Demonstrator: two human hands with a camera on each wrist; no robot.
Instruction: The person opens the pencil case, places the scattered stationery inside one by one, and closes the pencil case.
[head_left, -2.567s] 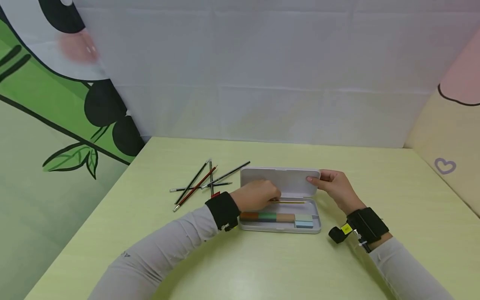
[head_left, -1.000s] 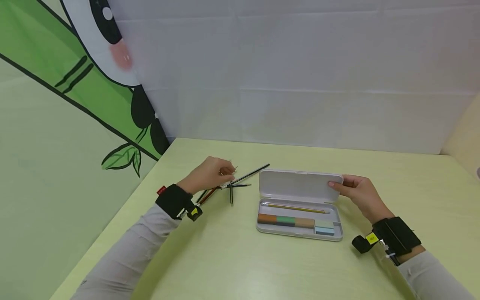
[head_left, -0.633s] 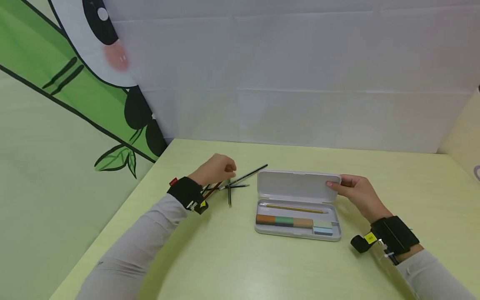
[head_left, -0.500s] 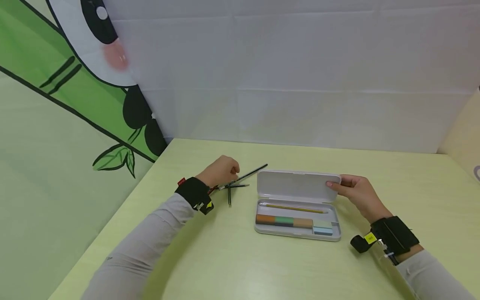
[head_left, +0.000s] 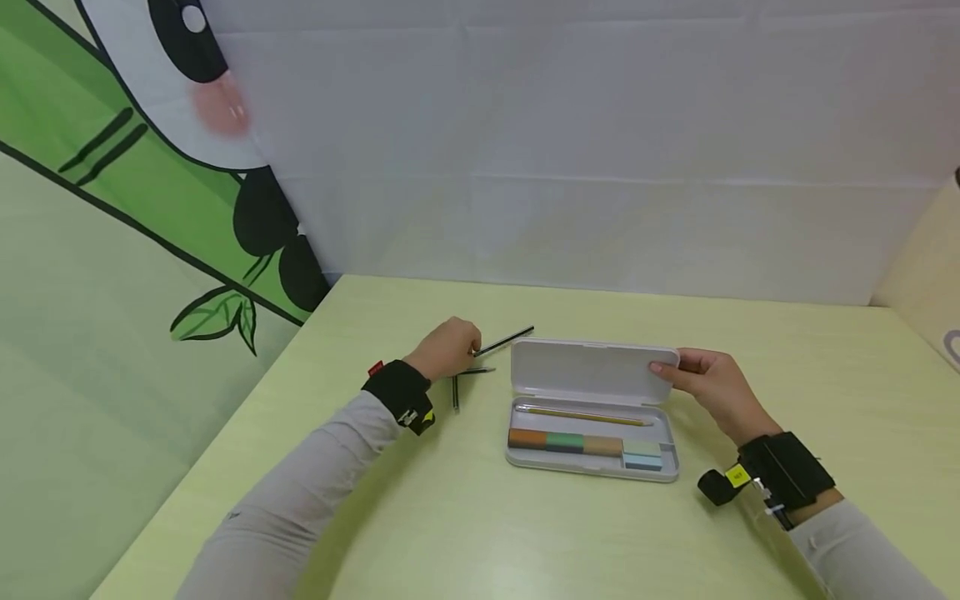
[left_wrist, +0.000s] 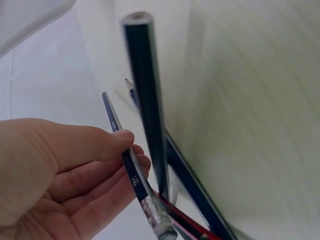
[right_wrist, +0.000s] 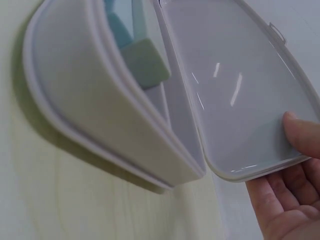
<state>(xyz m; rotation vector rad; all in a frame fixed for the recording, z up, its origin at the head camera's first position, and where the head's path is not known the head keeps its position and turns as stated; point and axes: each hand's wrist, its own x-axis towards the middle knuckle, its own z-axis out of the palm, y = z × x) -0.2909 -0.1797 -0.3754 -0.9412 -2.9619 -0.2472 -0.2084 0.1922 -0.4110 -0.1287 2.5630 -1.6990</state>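
Observation:
My left hand [head_left: 448,347] is at the pencil pile left of the case. In the left wrist view its thumb and fingers pinch a dark pencil [left_wrist: 132,171] with a silver ferrule and an eraser end. Other dark pencils [left_wrist: 147,100] and a red one [left_wrist: 182,217] lie close beside it. My right hand [head_left: 712,392] grips the right edge of the raised lid [head_left: 592,371] of a white pencil case [head_left: 517,458], thumb on the inner face and fingers behind. Inside the case are a yellow pencil [head_left: 588,416] and a row of coloured blocks [head_left: 566,442].
The case stands on a pale yellow-green table [head_left: 480,533], with a white cloth backdrop [head_left: 585,167] behind. At the pile, one dark pencil [head_left: 456,393] points toward the front and another [head_left: 480,370] points right toward the case.
The left hand laid the yellow pencil in the case, went left to the pile, then shifted a little right and now pinches a dark pencil. The right hand keeps holding the lid.

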